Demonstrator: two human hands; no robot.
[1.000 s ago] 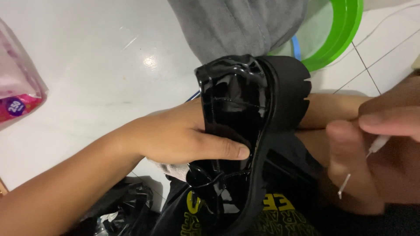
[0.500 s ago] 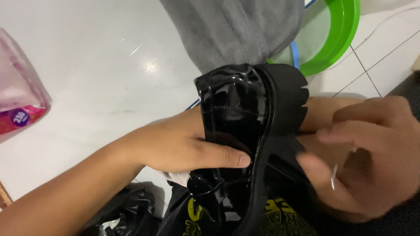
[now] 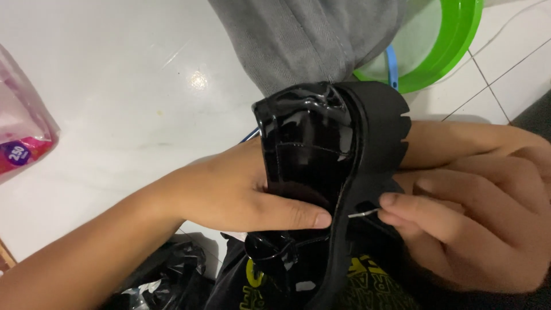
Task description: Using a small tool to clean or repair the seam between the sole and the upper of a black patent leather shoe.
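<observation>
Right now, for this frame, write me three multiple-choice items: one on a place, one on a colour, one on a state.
1. Where does the green basin lie?
A. upper right, on the floor
B. lower left
C. on the shoe

2. What colour is the shoe?
A. white
B. glossy black
C. red

3. How is the needle held?
A. lying loose on the floor
B. pinched in the right hand's fingertips at the sole's edge
C. held in the left hand

Key: 1 A, its rim curves along the upper right over white tiles. 2 B, the upper shines black above a black lugged sole. 3 B, the right hand pinches it while the left hand grips the shoe.
</observation>
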